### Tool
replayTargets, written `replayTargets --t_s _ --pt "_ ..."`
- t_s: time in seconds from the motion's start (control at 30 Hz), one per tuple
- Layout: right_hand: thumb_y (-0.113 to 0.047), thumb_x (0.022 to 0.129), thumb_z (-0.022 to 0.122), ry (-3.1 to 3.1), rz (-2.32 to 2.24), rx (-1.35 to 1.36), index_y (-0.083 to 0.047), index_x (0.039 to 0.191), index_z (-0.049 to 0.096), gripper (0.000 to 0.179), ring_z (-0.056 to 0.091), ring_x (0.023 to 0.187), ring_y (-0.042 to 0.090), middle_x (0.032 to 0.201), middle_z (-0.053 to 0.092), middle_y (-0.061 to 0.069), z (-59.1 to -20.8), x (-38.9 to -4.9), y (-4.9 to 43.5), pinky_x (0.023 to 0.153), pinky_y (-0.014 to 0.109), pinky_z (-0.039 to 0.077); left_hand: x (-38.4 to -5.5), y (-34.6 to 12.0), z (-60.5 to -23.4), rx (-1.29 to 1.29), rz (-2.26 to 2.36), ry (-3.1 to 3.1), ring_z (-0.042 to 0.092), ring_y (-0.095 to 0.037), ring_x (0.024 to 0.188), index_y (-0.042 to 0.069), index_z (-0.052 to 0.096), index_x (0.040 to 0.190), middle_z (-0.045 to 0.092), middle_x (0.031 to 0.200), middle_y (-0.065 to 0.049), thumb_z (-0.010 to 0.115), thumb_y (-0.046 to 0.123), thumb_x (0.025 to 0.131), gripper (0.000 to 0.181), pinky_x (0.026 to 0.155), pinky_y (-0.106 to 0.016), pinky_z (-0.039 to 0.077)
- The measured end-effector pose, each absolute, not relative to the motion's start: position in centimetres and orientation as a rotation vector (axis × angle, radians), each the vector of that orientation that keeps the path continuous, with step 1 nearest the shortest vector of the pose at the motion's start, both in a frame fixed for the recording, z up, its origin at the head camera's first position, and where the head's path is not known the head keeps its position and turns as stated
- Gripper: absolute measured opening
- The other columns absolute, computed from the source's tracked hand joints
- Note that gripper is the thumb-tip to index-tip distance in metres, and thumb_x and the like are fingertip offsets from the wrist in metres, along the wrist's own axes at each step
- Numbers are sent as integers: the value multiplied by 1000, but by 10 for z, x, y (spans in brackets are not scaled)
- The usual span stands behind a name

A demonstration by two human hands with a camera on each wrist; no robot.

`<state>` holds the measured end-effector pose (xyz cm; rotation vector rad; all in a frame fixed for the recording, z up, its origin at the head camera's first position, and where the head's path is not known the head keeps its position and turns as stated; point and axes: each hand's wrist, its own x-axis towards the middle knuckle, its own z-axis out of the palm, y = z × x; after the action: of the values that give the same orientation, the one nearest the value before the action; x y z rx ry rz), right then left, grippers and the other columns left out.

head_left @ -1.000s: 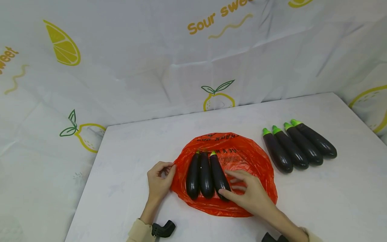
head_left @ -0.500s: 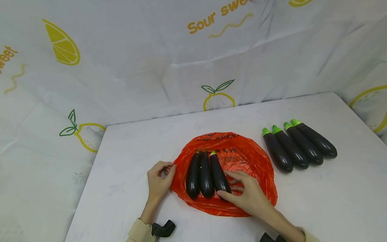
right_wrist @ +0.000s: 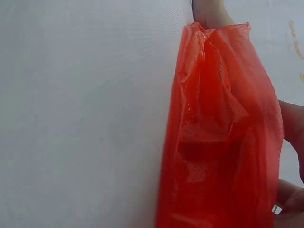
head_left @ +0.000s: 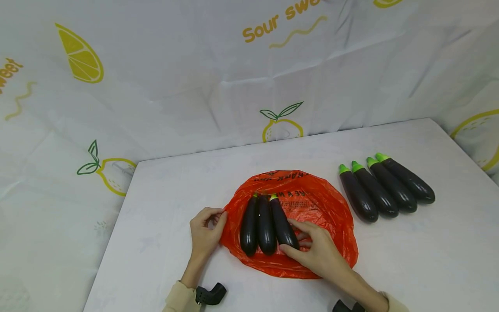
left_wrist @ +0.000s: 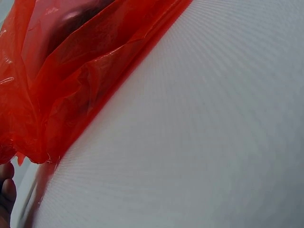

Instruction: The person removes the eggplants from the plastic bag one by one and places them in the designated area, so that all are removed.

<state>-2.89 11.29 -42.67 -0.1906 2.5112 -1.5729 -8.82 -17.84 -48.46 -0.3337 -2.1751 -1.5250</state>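
An open red plastic bag (head_left: 319, 208) lies spread on the white table, with three dark eggplants side by side inside it: a left one (head_left: 248, 227), a middle one (head_left: 266, 229) and a right one (head_left: 281, 221). My left hand (head_left: 206, 229) pinches the bag's left rim between thumb and fingers. Reaching in over the near right rim, my right hand (head_left: 319, 249) holds the lower end of the right eggplant, thumb on its near end and index finger along its right side. In the right wrist view the bag's wall (right_wrist: 213, 142) hides most of that hand.
Several more eggplants (head_left: 383, 188) with bright green caps lie in a slanted row on the table right of the bag. A white cloth backdrop (head_left: 187, 86) with lemon prints rises behind the table's far edge.
My right hand has edged slightly left and its fingers have drawn closer round the right eggplant, whose lower end has shifted a little. My left hand stays on the bag's rim.
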Motion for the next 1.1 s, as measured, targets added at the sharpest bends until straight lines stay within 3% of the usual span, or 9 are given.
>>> replayTargets --t_s 0.43,0.7,1.1 --pt "-24 81 87 2526 -1541 -190 -2 135 63 64 68 87 13 113 72 13 -416 -26 130 74 27 63 -88 -175 -481 -336 -1520 -2148 55 -4 67 -5 74 87 64 71 -17 72 -16 81 13 63 -9 47" --pt "-25 80 88 2560 -1520 -193 -4 135 64 63 69 89 14 120 71 14 -412 -20 139 74 27 63 -79 -165 -453 -348 -1532 -2141 55 -5 66 -10 71 85 63 70 -20 70 -18 81 9 63 -9 48" --pt "-26 81 87 2548 -1491 -141 -7 135 65 62 69 95 16 126 70 16 -405 -12 141 77 31 64 -88 -177 -484 -344 -1525 -2145 56 -4 68 -2 75 88 65 72 -15 73 -11 83 10 64 -10 49"
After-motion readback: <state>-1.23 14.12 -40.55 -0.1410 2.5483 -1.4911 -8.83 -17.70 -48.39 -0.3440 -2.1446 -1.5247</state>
